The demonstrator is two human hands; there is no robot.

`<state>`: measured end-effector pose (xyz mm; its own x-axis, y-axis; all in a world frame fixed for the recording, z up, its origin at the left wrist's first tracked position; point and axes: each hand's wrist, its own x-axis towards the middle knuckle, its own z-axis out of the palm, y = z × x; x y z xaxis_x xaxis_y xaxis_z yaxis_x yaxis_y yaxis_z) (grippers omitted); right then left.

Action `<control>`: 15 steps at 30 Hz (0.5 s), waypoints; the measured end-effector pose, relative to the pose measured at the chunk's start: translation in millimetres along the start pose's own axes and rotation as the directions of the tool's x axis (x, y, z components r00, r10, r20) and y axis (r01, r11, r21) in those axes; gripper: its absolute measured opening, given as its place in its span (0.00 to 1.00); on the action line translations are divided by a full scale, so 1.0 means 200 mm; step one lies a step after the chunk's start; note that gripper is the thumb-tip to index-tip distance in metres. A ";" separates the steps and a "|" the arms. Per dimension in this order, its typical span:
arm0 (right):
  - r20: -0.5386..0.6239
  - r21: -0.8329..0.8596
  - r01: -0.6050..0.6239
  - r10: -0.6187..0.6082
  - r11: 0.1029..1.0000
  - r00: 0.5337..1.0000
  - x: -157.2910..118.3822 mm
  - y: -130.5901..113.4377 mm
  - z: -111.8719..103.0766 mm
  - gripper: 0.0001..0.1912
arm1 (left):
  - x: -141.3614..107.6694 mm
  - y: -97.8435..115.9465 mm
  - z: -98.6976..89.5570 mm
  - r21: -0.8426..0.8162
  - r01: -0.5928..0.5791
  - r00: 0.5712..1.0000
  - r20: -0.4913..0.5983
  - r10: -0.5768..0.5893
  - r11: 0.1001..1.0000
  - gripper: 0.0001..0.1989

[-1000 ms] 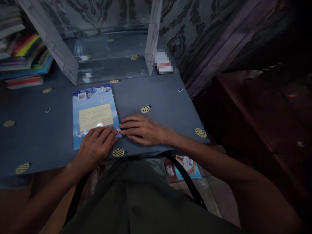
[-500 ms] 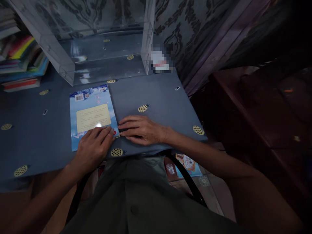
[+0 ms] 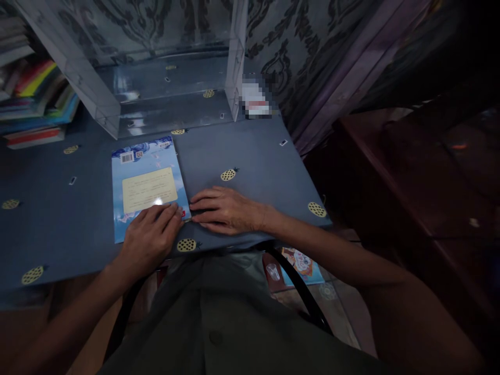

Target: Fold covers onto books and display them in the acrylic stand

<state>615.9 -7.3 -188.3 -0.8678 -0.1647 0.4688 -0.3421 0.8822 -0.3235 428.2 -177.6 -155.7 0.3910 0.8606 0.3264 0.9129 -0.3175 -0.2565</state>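
Observation:
A blue book (image 3: pixel 148 164) lies on the table with its barcode side up and a cream text panel in the middle. My left hand (image 3: pixel 150 229) rests flat over the book's near edge, fingers stretched out across its lower right corner. Just right of the book, my right hand (image 3: pixel 226 211) lies on the tablecloth with fingers extended, the tips at the book's right edge. Neither hand is wrapped round anything.
The table wears a grey-blue cloth (image 3: pixel 258 151) with pineapple prints. Behind the book stands a clear plastic shelf (image 3: pixel 105 117). Stacked books (image 3: pixel 39 99) are at the far left. A patterned curtain (image 3: pixel 289 41) hangs behind. Below the table edge lies another book (image 3: pixel 300 265).
Almost nothing differs. The view has shifted very slightly, while both hands and the book keep their places.

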 end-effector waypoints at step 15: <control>-0.066 0.018 0.018 -0.017 1.000 0.998 0.00 0.00 0.01 0.13 | 0.00 0.00 -0.01 0.021 -0.012 1.000 -0.005 0.012 1.000 0.09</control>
<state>616.4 -7.9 -189.5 -0.8362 -0.1495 0.5277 -0.3637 0.8713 -0.3295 429.4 -178.3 -154.2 0.4027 0.8548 0.3273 0.9054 -0.3194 -0.2797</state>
